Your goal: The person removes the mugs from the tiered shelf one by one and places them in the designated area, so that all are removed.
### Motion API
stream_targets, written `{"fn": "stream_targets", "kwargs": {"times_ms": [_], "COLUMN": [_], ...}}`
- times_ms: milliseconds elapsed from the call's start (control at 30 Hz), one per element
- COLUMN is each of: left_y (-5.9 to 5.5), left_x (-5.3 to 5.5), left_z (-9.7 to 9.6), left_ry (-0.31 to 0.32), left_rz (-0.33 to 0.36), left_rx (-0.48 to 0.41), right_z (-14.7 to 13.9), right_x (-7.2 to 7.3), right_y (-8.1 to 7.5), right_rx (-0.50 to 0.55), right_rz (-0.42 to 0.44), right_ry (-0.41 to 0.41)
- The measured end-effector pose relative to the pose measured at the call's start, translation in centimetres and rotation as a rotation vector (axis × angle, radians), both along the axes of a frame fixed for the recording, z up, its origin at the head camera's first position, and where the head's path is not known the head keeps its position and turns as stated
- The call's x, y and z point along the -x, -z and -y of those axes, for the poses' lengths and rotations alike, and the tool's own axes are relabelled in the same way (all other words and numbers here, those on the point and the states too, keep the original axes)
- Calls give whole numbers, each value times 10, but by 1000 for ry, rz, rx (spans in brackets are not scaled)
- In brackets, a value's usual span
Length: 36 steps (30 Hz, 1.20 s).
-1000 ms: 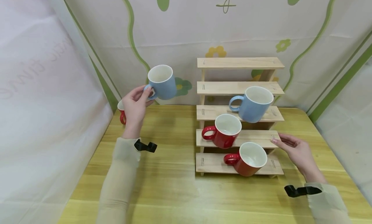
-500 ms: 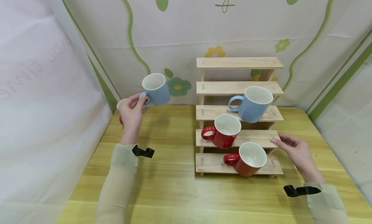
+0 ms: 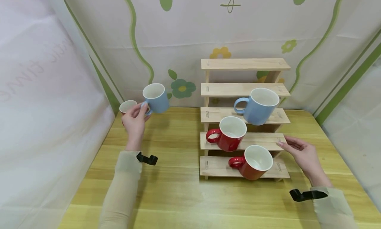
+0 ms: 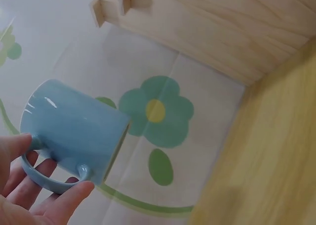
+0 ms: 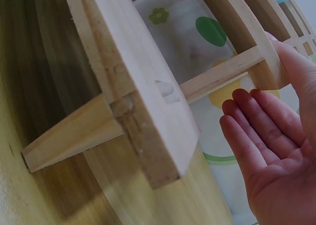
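A light blue mug [image 3: 156,100] with a white inside hangs above the left part of the table. My left hand [image 3: 134,120] pinches its handle, thumb on one side and fingers through or behind the loop. In the left wrist view the curled fingers round the mug handle [image 4: 54,183] show plainly. My right hand [image 3: 303,156] is at the right end of the wooden tiered rack [image 3: 262,141], at the second shelf from the bottom. Its thumb rests on that shelf end. In the right wrist view the fingers [image 5: 266,126] stretch out fairly straight beside the wood.
A second light blue mug [image 3: 258,110] stands on the rack's middle shelf. Below it are a red mug [image 3: 229,139] on the second shelf and another red mug [image 3: 253,166] on the lowest. Partly behind my left hand stands a further mug [image 3: 128,106]. Printed curtains enclose the wooden table [image 3: 178,189].
My left hand has lowered the light blue mug and drawn it slightly left. The right hand stays at the rack's shelf end.
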<state>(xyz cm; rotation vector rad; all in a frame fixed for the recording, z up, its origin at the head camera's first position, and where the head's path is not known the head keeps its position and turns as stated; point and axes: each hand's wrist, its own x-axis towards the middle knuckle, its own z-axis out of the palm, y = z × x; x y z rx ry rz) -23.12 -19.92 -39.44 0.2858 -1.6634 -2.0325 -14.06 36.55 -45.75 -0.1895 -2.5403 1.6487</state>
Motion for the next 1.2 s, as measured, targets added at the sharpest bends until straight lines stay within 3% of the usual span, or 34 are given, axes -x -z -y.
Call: {"fn": "stream_targets", "kwargs": {"times_ms": [200, 633, 933, 1200], "left_y": [22, 70, 85, 95], "left_x": [4, 10, 15, 21], "left_z": [6, 14, 16, 16], "left_ry": [-78, -135, -180, -249], "left_rz": [34, 104, 182, 208], "left_rx": [31, -2, -104, -61], "right_z": [1, 1, 1, 1], "right_x": [-1, 0, -1, -1], "right_y": [-2, -2, -1, -1], "right_rx": [7, 2, 2, 4], "right_rz": [15, 13, 8, 17], "right_ry": [2, -4, 3, -1]}}
